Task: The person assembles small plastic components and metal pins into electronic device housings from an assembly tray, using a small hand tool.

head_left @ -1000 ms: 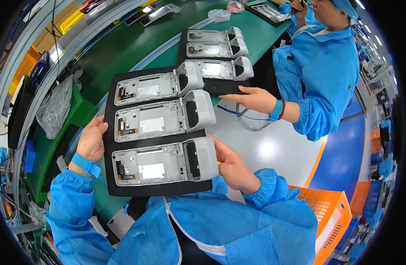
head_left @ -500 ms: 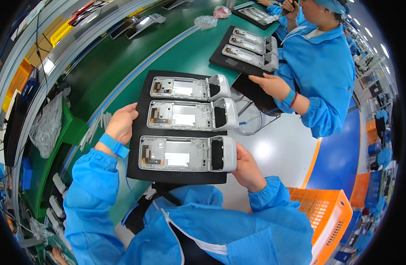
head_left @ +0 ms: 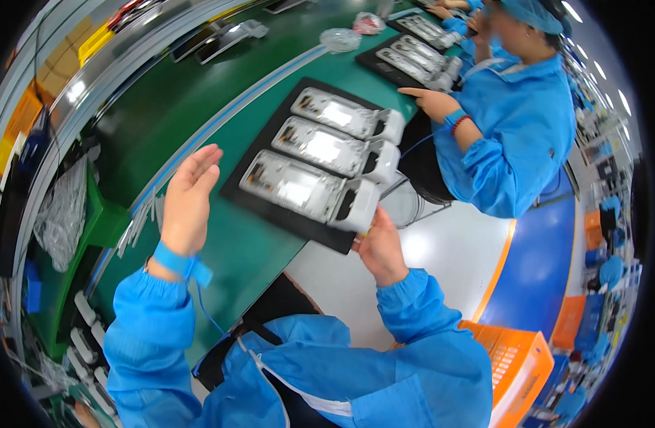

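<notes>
Right hand (head_left: 379, 246) is gripping near-right edge of black tray (head_left: 270, 207) w/ 3 white housings (head_left: 309, 189), lying on green bench (head_left: 227, 242); left hand (head_left: 188, 196) is hovering open, empty, left of tray.

— What's on your black tray (head_left: 270, 207)?
— Three white, grey-ended housings (head_left: 309, 191), open side up, in a row. Your tray lies flat on the green belt, its near corner overhanging.

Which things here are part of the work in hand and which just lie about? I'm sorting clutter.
In hand:
- black tray, right hand at its corner
- three white housings on it
- left hand, open, off the tray

Lying about:
- orange crate
- clear bags
- co-worker's tray
</notes>
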`<state>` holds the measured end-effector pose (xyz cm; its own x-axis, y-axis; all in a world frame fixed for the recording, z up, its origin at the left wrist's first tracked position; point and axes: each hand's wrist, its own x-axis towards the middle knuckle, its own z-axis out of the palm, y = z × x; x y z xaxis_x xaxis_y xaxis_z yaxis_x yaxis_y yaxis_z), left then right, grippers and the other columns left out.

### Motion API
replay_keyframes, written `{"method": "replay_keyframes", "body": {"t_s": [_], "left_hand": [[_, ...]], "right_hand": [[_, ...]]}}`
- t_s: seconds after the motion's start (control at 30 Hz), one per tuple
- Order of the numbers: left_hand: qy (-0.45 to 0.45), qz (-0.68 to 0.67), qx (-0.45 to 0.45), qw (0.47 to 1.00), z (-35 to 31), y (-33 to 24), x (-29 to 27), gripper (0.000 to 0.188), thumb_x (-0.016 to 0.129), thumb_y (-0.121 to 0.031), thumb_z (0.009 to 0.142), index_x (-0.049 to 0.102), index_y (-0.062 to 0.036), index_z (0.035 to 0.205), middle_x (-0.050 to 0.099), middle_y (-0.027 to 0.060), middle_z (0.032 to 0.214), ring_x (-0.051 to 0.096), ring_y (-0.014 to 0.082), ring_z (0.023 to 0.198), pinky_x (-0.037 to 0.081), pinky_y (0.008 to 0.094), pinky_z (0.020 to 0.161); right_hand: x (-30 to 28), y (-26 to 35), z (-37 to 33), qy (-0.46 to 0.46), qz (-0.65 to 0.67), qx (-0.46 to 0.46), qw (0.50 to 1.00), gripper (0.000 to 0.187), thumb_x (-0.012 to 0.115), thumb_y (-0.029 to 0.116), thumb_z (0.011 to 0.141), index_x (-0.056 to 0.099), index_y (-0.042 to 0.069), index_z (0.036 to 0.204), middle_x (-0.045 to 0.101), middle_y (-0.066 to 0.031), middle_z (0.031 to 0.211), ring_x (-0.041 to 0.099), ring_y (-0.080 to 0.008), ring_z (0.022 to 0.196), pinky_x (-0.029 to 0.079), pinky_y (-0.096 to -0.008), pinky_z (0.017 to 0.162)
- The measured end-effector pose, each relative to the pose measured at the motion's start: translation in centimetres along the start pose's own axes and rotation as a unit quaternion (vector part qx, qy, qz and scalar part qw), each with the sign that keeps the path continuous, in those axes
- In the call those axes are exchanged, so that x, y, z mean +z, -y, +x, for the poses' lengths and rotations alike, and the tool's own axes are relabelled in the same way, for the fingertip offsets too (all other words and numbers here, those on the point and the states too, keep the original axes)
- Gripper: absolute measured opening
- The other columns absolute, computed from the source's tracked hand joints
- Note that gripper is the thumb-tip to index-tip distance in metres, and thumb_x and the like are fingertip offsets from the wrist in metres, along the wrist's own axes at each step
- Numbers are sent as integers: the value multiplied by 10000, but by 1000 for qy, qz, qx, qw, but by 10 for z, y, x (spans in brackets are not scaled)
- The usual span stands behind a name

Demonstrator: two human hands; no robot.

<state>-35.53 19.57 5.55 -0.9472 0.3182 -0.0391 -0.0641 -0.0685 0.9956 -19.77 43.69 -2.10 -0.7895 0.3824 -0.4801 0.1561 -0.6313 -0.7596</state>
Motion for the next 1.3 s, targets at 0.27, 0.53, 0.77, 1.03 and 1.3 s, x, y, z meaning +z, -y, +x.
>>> {"method": "replay_keyframes", "body": {"t_s": [0.27, 0.53, 0.77, 1.03, 1.3], "left_hand": [[160, 76, 29, 984, -184, -70, -11, 295, 585, -40, 877, 551, 3, 1166, 560, 149, 1217, 544, 258, 1125, 414, 360, 966], [-423, 221, 154, 865, -401, -57, -75, 96, 547, -24, 870, 596, 7, 946, 627, 189, 1014, 605, 231, 855, 491, 325, 709], [-832, -101, 32, 544, -550, 27, -200, 447, 560, -216, 913, 436, -5, 1287, 536, 82, 1227, 475, 159, 1131, 381, 366, 932], [-788, -158, -49, 593, -520, 26, -223, 717, 692, -273, 826, 330, 86, 1330, 514, 109, 1215, 498, 173, 1063, 389, 332, 837], [-702, -295, -5, 648, -532, 13, -234, 494, 690, -165, 826, 448, 9, 1220, 590, 90, 1124, 583, 196, 1009, 491, 369, 823]], "right_hand": [[-39, 26, 94, -30, -21, -79, 996, 220, 459, 87, 927, 419, 121, 1141, 542, -75, 850, 543, -188, 716, 511, -433, 664], [-43, 84, 103, 118, -138, 5, 983, 352, 424, -32, 893, 428, -52, 1244, 503, -154, 1177, 512, -255, 1054, 408, -406, 998], [187, 1, -104, 369, -392, -333, 774, 296, 476, 62, 932, 515, -32, 1209, 538, -156, 1226, 521, -238, 1132, 402, -328, 973], [512, -262, -228, 774, -426, -311, 350, 304, 476, 238, 942, 591, -41, 969, 636, -204, 852, 614, -328, 841, 456, -415, 727], [580, -359, -235, 624, -665, -381, 152, 436, 490, 339, 910, 639, -68, 956, 639, -248, 941, 625, -391, 820, 465, -461, 709]]}}
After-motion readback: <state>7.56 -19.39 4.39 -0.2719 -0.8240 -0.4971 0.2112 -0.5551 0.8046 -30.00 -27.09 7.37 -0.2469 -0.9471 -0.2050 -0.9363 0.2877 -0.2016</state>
